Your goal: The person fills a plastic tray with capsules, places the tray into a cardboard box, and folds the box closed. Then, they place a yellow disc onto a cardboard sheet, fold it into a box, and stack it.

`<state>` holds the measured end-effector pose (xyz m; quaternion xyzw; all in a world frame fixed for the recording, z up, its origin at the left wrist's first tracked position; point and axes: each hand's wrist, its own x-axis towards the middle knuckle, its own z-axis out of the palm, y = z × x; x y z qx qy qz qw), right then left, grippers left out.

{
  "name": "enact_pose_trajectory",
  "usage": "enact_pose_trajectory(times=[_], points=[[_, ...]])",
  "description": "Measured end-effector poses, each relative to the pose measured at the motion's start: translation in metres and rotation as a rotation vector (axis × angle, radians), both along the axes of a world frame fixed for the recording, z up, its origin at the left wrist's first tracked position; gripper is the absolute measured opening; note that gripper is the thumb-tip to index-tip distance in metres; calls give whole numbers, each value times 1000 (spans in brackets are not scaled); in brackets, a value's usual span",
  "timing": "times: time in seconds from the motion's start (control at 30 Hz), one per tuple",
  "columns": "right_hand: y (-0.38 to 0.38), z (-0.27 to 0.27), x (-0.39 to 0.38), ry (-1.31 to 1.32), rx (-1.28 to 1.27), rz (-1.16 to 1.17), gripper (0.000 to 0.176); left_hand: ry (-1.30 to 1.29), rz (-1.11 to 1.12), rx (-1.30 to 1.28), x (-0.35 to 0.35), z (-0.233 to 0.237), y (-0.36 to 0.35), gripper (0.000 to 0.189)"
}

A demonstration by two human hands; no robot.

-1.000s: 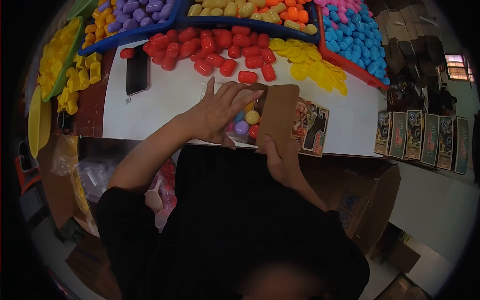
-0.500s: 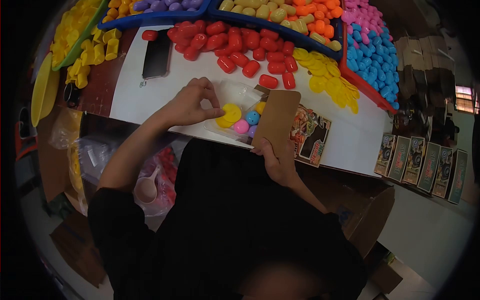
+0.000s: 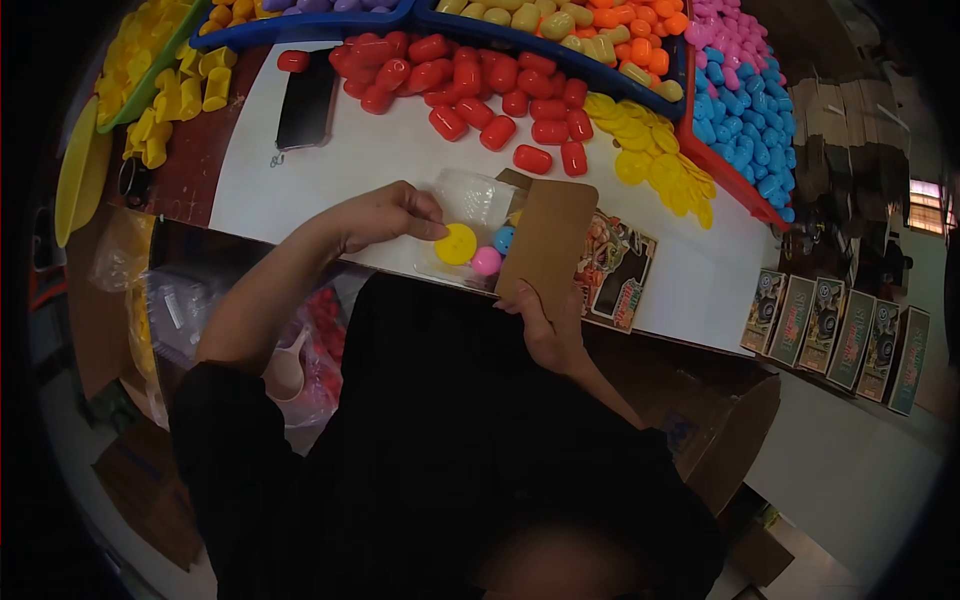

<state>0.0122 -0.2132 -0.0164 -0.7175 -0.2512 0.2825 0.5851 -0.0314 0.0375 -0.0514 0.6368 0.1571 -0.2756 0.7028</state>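
Observation:
My left hand (image 3: 390, 215) is closed, thumb and fingers pinched at the edge of a round yellow plastic disc (image 3: 456, 243). The disc lies over a clear plastic tray (image 3: 470, 195). Beside it in the tray are a pink piece (image 3: 486, 261) and a blue ball-like piece (image 3: 504, 239) with small dark marks. The tray's right end goes under the brown flap of a printed cardboard box (image 3: 618, 272). My right hand (image 3: 548, 325) grips the lower edge of that flap (image 3: 548, 235). What lies behind the flap is hidden.
Red capsules (image 3: 465, 75) and yellow discs (image 3: 660, 170) are heaped behind the tray. A phone (image 3: 306, 105) lies at the back left. Blue bins (image 3: 560, 52) and a red bin (image 3: 735, 170) line the far side. Several printed boxes (image 3: 835, 330) stand at the right.
My left thumb and fingers have closed together at the yellow disc, which sits slightly lower and farther left. Less of the tray's contents shows beside the flap. My right hand keeps its grip.

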Motion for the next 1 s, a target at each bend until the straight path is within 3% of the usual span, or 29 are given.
enact_pose_trajectory(times=[0.17, 0.23, 0.27, 0.3, 0.33, 0.37, 0.43, 0.53, 0.57, 0.6, 0.63, 0.67, 0.7, 0.73, 0.8, 0.83, 0.87, 0.9, 1.0], points=[[0, -9, -5, 88, 20, 113, 12, -56, -16, -190, 9, -9, -62, 15], [2, 16, 0, -8, -19, 101, 20, -83, -119, -174, 13, -9, -66, 26], [1, 25, 4, -101, -51, 95, 31, -8, 11, -249, 11, 4, -65, 32], [-12, 19, 14, -99, -58, 94, 31, 71, 144, -324, 10, 11, -65, 40], [-30, 5, 28, -377, -225, 145, 45, 211, 163, -965, 8, -49, -62, 49], [-40, -3, 35, -654, -392, 194, 59, 217, 159, -968, 10, -44, -59, 49], [-40, -1, 36, -688, -347, 211, 61, 225, 14, -760, 13, -25, -52, 50], [-38, 5, 46, -659, -347, 266, 61, 137, 55, -619, 9, -21, -45, 42], [-38, 15, 54, -478, -327, 329, 55, 126, 43, -611, 9, -15, -39, 42], [-41, 23, 63, -297, -306, 387, 50, -136, 60, -219, 9, 0, -33, 35], [-48, 17, 79, -156, -248, 184, 43, -398, 73, 174, 10, 15, -26, 29], [-55, 6, 101, -19, -183, -19, 35, -583, 278, 466, 8, 25, -18, 25], [-56, 2, 127, -264, -239, -177, 27, -760, 491, 753, 6, 36, -13, 22], [-57, -2, 153, -507, -302, -337, 19, -825, 448, 804, 0, 51, -17, 22], [-60, -21, 198, -900, -448, -196, 12, -989, 240, 802, -18, 71, -36, 27], [-56, -28, 211, -909, -446, -206, 12, -1009, 47, 804, -23, 74, -49, 32], [-48, -35, 220, -957, -604, -79, 11, -1020, -146, 806, -25, 75, -60, 37], [-41, -38, 223, -997, -763, 51, 12, -1028, -148, 808, -27, 69, -70, 37], [-31, -42, 224, -996, -752, 52, 24, -949, -218, 939, -26, 39, -94, 51]])
